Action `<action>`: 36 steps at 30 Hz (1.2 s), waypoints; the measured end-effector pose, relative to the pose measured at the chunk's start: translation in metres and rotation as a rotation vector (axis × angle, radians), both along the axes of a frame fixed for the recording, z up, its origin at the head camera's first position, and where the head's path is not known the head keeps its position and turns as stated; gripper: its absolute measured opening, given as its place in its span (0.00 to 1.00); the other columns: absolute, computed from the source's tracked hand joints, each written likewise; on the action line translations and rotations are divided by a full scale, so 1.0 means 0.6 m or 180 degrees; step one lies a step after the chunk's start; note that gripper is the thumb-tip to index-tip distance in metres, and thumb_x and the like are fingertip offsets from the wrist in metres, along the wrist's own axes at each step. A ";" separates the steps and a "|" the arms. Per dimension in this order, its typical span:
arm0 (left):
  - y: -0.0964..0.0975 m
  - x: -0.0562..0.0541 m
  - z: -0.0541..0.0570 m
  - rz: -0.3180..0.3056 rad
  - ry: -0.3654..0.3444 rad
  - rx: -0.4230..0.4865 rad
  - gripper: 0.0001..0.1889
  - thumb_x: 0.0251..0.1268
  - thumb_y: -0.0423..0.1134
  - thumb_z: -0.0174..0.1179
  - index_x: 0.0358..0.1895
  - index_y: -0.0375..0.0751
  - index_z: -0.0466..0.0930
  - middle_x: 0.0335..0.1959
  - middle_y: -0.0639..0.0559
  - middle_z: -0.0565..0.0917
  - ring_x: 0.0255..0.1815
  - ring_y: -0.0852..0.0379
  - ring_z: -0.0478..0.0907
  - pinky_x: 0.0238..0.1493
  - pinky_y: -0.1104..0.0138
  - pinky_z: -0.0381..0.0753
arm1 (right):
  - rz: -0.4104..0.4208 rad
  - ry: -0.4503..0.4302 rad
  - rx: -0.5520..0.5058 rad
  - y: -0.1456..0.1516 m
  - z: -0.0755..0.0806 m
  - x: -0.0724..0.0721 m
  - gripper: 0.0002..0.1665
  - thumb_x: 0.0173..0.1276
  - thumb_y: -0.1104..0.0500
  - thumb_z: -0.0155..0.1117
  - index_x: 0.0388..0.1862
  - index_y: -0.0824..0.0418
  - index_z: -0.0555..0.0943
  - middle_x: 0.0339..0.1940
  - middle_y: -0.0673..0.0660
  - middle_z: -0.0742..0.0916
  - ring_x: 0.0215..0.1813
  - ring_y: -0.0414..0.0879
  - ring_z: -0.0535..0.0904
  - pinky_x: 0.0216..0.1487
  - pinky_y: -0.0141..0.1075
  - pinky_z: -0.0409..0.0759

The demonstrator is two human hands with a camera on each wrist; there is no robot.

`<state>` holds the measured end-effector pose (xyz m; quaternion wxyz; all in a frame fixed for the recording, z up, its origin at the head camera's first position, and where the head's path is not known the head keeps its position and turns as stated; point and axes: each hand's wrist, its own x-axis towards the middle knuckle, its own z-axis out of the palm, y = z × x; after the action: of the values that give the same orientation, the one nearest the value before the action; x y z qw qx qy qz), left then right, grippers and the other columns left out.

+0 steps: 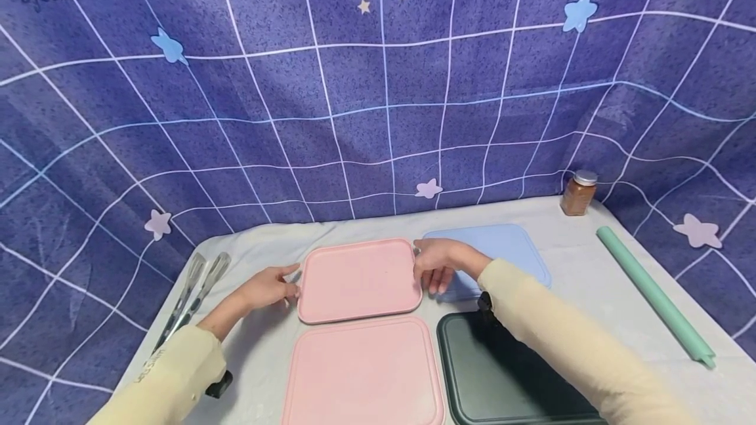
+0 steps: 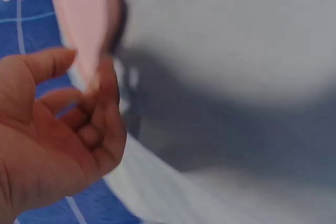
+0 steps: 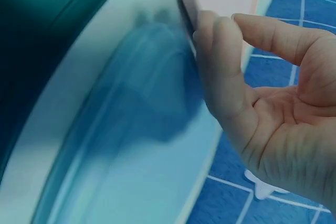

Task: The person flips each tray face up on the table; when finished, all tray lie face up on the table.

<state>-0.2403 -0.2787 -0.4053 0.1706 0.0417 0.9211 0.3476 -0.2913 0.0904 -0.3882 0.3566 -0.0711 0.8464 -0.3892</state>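
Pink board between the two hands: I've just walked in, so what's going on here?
A person's left hand and right hand hold the pink board by its two short ends, one at each. A second pink board lies nearer the person, with a dark green board to its right. A blue board lies beyond the green one, partly hidden by the right hand. Whether the held board is off the white cloth is unclear.
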 end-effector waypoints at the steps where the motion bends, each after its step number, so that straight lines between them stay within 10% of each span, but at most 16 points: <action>1: 0.006 -0.002 0.007 0.0012 0.0111 -0.0096 0.37 0.67 0.40 0.60 0.76 0.32 0.58 0.31 0.43 0.84 0.28 0.53 0.80 0.29 0.65 0.74 | 0.0020 0.0044 0.0016 0.006 0.005 0.002 0.59 0.63 0.63 0.64 0.83 0.60 0.39 0.29 0.64 0.86 0.20 0.48 0.81 0.22 0.39 0.83; 8: 0.067 -0.023 0.041 -0.0088 0.0461 0.0110 0.36 0.73 0.46 0.57 0.78 0.38 0.57 0.51 0.37 0.85 0.48 0.44 0.84 0.48 0.63 0.80 | 0.0313 0.0542 0.0405 0.086 0.048 0.015 0.57 0.65 0.57 0.65 0.84 0.52 0.43 0.32 0.60 0.84 0.29 0.50 0.82 0.29 0.47 0.86; 16: 0.175 -0.036 0.049 -0.0487 0.0135 0.0619 0.36 0.75 0.47 0.55 0.79 0.36 0.55 0.55 0.33 0.83 0.49 0.41 0.84 0.54 0.52 0.82 | 0.0282 0.0302 0.0618 0.219 0.084 0.024 0.56 0.69 0.45 0.64 0.84 0.54 0.43 0.55 0.64 0.83 0.44 0.53 0.82 0.34 0.49 0.86; 21: 0.249 -0.037 0.038 -0.0639 -0.0089 0.0813 0.37 0.72 0.46 0.58 0.78 0.32 0.56 0.48 0.33 0.86 0.45 0.39 0.85 0.54 0.51 0.82 | 0.0194 0.0187 0.0771 0.291 0.075 0.027 0.58 0.68 0.41 0.64 0.83 0.58 0.42 0.68 0.72 0.76 0.60 0.66 0.79 0.38 0.56 0.85; 29: 0.321 -0.045 0.015 -0.0632 -0.0257 0.0656 0.38 0.71 0.45 0.59 0.78 0.32 0.56 0.37 0.38 0.89 0.36 0.45 0.87 0.37 0.62 0.84 | 0.0010 0.0021 0.0719 0.359 0.045 0.020 0.59 0.71 0.44 0.62 0.82 0.63 0.37 0.71 0.75 0.71 0.58 0.64 0.79 0.37 0.57 0.85; 36: 0.363 -0.044 0.000 -0.0762 -0.0520 0.0598 0.44 0.71 0.45 0.60 0.79 0.30 0.46 0.32 0.35 0.87 0.26 0.53 0.84 0.35 0.62 0.86 | -0.0187 -0.0173 0.0385 0.381 0.008 0.009 0.62 0.71 0.46 0.63 0.82 0.62 0.30 0.50 0.66 0.80 0.45 0.55 0.83 0.36 0.52 0.87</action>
<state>-0.2667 -0.0609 -0.4051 0.2804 0.1386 0.8560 0.4116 -0.2861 0.3188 -0.3836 0.3715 -0.0139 0.8601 -0.3494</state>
